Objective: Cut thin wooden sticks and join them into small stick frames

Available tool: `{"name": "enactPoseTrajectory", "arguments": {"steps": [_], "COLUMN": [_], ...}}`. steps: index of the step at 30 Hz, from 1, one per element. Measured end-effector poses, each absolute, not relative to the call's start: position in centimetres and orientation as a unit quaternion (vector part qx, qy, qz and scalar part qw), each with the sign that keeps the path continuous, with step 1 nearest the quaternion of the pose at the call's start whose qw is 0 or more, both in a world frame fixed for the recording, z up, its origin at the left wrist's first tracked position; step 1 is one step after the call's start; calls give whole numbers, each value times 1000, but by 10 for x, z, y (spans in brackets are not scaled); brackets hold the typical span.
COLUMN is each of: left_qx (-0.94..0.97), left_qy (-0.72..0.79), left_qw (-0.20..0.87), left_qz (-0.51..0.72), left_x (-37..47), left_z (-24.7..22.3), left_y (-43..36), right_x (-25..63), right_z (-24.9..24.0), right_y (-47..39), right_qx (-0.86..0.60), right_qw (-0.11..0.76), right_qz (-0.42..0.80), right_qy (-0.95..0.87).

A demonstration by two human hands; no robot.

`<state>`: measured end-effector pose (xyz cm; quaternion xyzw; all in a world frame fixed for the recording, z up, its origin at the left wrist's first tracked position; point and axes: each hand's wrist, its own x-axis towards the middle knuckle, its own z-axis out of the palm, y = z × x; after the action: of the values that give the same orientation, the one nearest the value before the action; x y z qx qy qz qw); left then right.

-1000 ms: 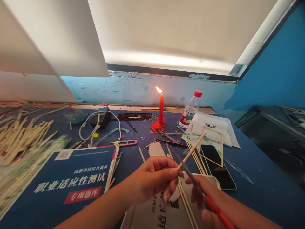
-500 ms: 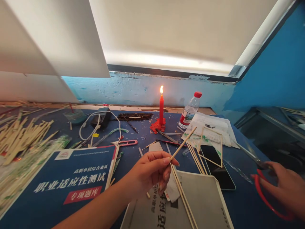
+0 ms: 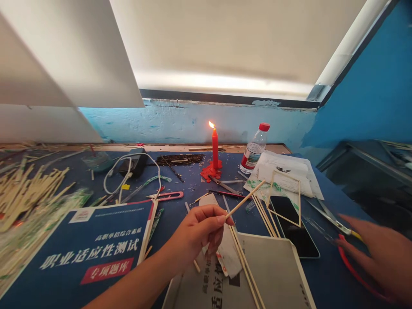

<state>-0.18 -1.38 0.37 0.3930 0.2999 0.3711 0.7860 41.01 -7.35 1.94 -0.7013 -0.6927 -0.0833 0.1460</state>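
Note:
My left hand (image 3: 206,227) pinches a thin wooden stick (image 3: 247,198) that points up and to the right, above a grey booklet (image 3: 270,266). At the right edge my right hand (image 3: 380,253) lies over the handles of a pair of scissors (image 3: 334,221), its fingers apart and blurred. The scissors rest on the table with their blades slightly parted. A square frame of thin sticks (image 3: 300,201) lies partly over a black phone (image 3: 298,231). Two long sticks (image 3: 246,266) lie on the booklet.
A lit red candle (image 3: 215,150) stands in melted wax behind my left hand, with a water bottle (image 3: 253,150) to its right. At left are a blue book (image 3: 96,240), many loose sticks (image 3: 28,189), a cable (image 3: 107,171) and pink-handled snips (image 3: 170,195).
The scissors have come down onto the table and my right hand's fingers have spread from the handles. My left hand still holds the stick, now tilted slightly lower.

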Motion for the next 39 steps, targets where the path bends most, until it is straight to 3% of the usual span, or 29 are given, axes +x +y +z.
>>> {"name": "enactPoseTrajectory", "arguments": {"steps": [3, 7, 13, 19, 28, 34, 39], "left_qx": [414, 530, 777, 848, 797, 771, 768], "left_qy": [324, 374, 425, 420, 514, 593, 591], "left_qw": [761, 654, 296, 93, 88, -5, -12], "left_qz": [381, 389, 356, 309, 304, 232, 246], "left_x": [-1, -3, -18, -22, -19, -42, -42], "left_z": [6, 9, 2, -4, 1, -9, -9], "left_y": [-14, -18, -12, -6, -2, 21, 23], "right_x": [328, 240, 211, 209, 205, 220, 215], "right_z": [53, 63, 24, 10, 7, 10, 9], "right_y": [-56, -15, 17, 4, 0, 15, 15], "right_qx": [-552, -379, -385, -429, -504, -498, -465], "right_qw": [214, 235, 213, 233, 282, 338, 312], "right_qz": [-142, -140, -59, 28, 223, 485, 517], "right_qy": [-793, -884, -896, -872, -785, -635, -647]}}
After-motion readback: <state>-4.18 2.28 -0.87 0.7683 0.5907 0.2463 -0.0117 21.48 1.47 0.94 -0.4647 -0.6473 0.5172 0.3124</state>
